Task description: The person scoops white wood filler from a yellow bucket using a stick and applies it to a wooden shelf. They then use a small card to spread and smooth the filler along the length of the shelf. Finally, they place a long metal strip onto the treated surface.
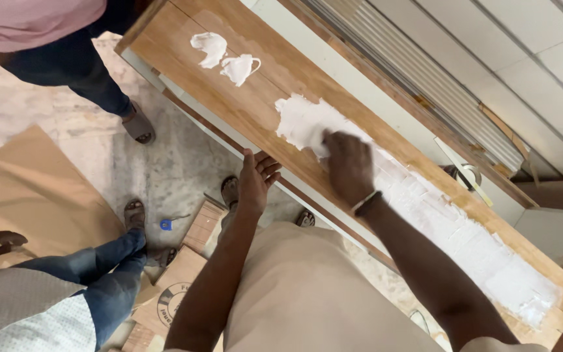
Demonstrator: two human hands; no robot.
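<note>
Wooden board (pixel 255 104): long plank running diagonally from upper left to lower right of the frame. White paste (pixel 451 228) is lying spread in a rough band along its lower right half, two separate blobs (pixel 226 58) sitting near the upper left. Right hand (pixel 348 166), fingers curled, is pressing into the paste at centre. Left hand (pixel 255 182), open, is resting against the board's near edge.
</note>
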